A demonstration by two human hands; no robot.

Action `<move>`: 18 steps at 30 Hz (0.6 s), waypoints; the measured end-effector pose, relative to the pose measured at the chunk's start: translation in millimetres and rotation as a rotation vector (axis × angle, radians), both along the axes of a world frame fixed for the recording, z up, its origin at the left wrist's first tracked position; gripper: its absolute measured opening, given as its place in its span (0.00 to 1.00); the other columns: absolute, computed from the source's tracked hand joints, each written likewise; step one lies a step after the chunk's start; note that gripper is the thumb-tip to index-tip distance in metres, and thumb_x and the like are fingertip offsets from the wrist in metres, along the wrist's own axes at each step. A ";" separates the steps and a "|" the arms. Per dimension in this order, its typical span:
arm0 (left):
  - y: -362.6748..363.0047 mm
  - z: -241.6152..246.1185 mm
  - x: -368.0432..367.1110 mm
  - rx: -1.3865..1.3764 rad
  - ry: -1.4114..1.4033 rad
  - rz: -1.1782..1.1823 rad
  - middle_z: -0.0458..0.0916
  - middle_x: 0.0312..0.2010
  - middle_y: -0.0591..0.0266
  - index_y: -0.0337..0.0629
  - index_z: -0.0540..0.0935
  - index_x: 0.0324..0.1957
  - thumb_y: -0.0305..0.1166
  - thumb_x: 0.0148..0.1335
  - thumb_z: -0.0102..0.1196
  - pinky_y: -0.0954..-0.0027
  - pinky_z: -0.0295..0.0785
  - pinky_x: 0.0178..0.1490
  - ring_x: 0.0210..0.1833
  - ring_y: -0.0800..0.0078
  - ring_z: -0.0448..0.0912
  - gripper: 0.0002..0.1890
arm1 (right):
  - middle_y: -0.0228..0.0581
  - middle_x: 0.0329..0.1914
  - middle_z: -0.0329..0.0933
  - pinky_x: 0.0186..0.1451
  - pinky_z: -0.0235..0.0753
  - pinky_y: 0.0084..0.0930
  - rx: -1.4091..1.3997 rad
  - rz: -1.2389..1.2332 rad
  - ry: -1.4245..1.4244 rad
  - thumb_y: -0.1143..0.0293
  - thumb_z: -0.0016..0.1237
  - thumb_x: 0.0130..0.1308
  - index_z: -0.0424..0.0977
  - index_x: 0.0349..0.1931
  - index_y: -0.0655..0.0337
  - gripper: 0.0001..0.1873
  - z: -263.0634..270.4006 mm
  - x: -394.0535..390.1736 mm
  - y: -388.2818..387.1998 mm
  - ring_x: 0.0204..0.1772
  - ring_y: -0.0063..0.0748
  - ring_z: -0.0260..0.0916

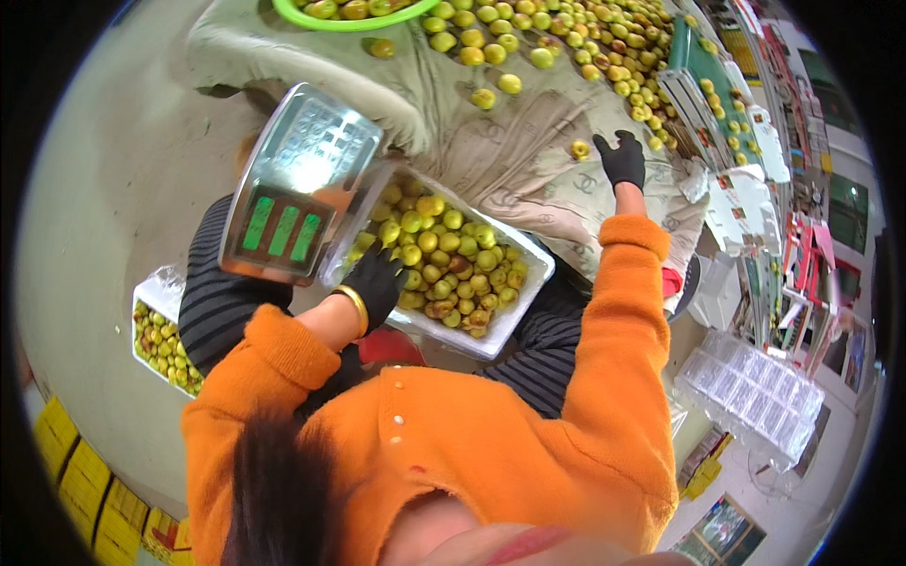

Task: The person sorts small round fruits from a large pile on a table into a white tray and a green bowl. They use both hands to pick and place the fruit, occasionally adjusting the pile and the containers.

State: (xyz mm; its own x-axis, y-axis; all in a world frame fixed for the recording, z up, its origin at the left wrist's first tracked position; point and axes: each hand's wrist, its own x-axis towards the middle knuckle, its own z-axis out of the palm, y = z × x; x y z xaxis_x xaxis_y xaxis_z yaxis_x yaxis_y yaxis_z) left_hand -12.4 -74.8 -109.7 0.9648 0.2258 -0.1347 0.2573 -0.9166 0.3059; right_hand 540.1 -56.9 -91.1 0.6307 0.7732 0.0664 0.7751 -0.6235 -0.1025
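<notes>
My left hand [375,279], in a black glove, rests on the left end of a white foam box [524,247] filled with small green-yellow fruits [449,243]; whether its fingers grip one is hidden. My right hand [623,157], also gloved in black, hovers at the fabric-covered surface [524,177], thumb and fingers apart, with nothing in it. Just left of it lies a single brown-marked fruit [580,149]. A digital scale's display panel [301,184] with green screens stands at the left of the foam box.
Loose fruits [616,42] are heaped at the top right, beside a green-lined box [701,92]. A green basin [357,23] of fruit stands at the top. Another foam box of fruit [166,350] is on the floor at left. Clear plastic trays [754,393] are stacked at right.
</notes>
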 end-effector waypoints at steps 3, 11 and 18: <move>0.9 -5.9 4.1 -0.080 -0.008 0.037 0.77 0.58 0.47 0.37 0.81 0.56 0.28 0.59 0.56 0.42 0.55 0.78 0.68 0.45 0.71 0.21 | 0.65 0.56 0.79 0.62 0.77 0.47 -0.157 0.011 0.042 0.38 0.66 0.56 0.76 0.59 0.64 0.42 -0.8 1.0 -25.8 0.59 0.63 0.77; 1.9 -5.5 -1.2 -0.093 0.061 -0.025 0.77 0.57 0.49 0.36 0.80 0.57 0.30 0.59 0.56 0.42 0.53 0.79 0.68 0.45 0.69 0.22 | 0.50 0.52 0.77 0.56 0.79 0.40 0.164 0.375 0.391 0.59 0.64 0.64 0.78 0.59 0.54 0.24 -15.4 -54.0 -24.1 0.54 0.50 0.78; 8.2 -0.1 7.9 -0.136 0.158 -0.007 0.77 0.56 0.49 0.37 0.82 0.55 0.29 0.59 0.54 0.44 0.53 0.79 0.67 0.45 0.70 0.21 | 0.44 0.53 0.79 0.57 0.79 0.36 -0.006 0.541 0.782 0.65 0.62 0.68 0.77 0.53 0.55 0.16 41.4 -156.4 -14.3 0.55 0.46 0.79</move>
